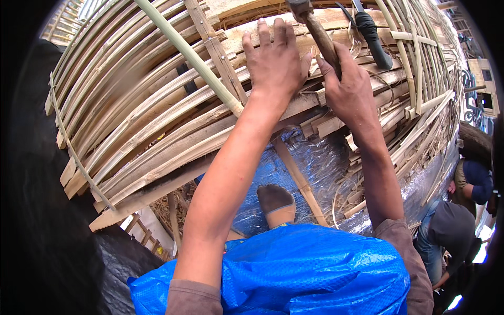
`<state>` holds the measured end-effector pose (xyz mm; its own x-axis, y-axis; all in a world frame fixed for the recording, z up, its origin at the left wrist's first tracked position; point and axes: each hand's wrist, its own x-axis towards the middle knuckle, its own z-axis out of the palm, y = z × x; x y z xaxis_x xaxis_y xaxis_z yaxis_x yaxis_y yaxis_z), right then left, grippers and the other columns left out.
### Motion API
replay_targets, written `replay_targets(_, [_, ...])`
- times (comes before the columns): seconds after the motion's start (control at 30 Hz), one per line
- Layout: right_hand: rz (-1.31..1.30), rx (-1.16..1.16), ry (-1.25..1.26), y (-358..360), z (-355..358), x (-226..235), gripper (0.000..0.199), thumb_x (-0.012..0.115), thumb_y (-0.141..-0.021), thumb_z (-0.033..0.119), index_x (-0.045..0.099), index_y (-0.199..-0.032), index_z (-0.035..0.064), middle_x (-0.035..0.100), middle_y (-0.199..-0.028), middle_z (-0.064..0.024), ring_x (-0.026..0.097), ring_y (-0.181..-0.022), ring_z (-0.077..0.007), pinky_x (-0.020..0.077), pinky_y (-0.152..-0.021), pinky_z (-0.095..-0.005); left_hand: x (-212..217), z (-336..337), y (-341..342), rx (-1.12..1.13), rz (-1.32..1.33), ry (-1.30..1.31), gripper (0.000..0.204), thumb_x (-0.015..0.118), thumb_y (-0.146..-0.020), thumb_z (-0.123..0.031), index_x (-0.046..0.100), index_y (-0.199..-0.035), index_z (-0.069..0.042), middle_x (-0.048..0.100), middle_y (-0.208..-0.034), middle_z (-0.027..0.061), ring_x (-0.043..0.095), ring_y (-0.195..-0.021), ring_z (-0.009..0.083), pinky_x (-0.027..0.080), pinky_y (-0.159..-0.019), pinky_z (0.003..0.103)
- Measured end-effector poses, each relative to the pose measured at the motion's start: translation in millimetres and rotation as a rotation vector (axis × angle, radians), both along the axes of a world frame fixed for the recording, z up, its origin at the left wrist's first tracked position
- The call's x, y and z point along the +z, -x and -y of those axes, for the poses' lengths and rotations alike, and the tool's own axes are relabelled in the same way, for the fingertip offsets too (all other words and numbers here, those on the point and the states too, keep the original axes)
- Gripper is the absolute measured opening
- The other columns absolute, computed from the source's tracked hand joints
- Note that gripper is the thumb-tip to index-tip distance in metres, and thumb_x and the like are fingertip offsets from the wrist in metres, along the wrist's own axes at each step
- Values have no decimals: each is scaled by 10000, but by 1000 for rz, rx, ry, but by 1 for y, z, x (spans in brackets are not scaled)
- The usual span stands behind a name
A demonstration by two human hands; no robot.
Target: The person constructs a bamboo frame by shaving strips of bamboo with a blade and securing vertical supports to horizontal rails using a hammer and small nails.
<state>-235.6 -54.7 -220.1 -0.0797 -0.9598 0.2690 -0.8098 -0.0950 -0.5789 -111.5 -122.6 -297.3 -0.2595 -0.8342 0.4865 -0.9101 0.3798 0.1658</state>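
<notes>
Two bare hands work at a curved frame of split bamboo slats [157, 126].

The left hand [275, 60] lies flat on the slats, fingers spread and holding nothing. Just beside it, the right hand [349, 86] is closed around the wooden handle of a hammer [320, 34], whose head is at the top edge. A black-handled tool [375, 39] rests on the slats near the right hand. Blue tarp [315, 273] covers the person's lap; another person [454, 226] crouches at lower right.
</notes>
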Motion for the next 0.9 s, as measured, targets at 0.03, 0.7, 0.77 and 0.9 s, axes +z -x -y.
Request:
replay_targets(0.03, [46,-30,-48,-5,1,11,223,600,-997,156,561,-1165,15,660,-780,-285,655,-765,-503,483,-656,-548,0,-1,-2,5,0,3,721,621,-911,-546,528,-1431,-55,485,-1489,109,414,-1407,337,273,-1116,614])
replay_targets(0.7, [144,-166,-78,38,37,-26,318,641,-994,218,580,-1213,-4,694,-987,-277,679,-941,-438,530,-804,-477,25,-5,-5,-17,-3,-125,738,635,-931,-533,535,-1433,-1,532,-1458,144,448,-1406,330,336,-1120,569])
replay_targets(0.77, [199,-171,-126,44,42,-34,322,663,-988,232,591,-1187,-11,693,-910,-209,686,-812,-336,541,-749,-436,24,-1,-9,-13,-61,-100,713,647,-934,-505,531,-1440,-17,548,-1445,129,464,-1391,313,358,-1094,551])
replay_targets(0.9, [563,-233,-353,38,38,-12,296,699,-977,251,599,-1101,1,588,-737,-58,574,-533,-145,492,-505,-326,36,10,-23,-61,-105,-154,570,712,-912,-428,602,-1410,-176,634,-1342,62,539,-1295,268,400,-1045,503])
